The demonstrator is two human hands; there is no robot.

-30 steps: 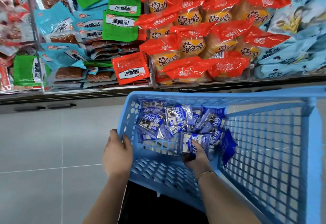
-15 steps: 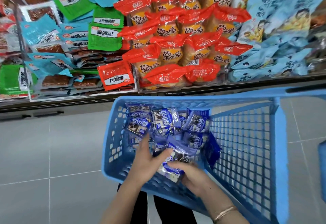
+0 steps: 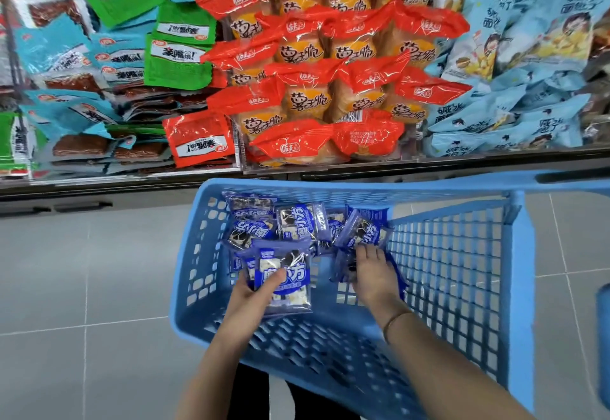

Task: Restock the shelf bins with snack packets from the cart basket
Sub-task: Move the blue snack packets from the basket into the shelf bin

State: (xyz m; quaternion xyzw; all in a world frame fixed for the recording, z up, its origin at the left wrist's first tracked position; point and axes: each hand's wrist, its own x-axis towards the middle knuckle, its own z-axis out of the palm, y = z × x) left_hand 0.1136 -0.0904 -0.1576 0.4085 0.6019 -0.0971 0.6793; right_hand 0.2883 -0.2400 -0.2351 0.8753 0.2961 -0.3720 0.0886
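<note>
Left hand [image 3: 252, 292] grips a packet [image 3: 290, 297] in the basket [image 3: 194, 281], at 6 o'clock of the pile [image 3: 297, 221] — thumb across it, long axis 12-to-6, print upright. Right hand [image 3: 374, 276] at 3 o'clock — fingertips buried, grip unclear.

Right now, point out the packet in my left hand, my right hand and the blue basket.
held packet [image 3: 295, 274]: head view, on its printed front.
right hand [image 3: 373, 276]: head view, on its back.
blue basket [image 3: 520, 287]: head view, on its solid right rim.
</note>
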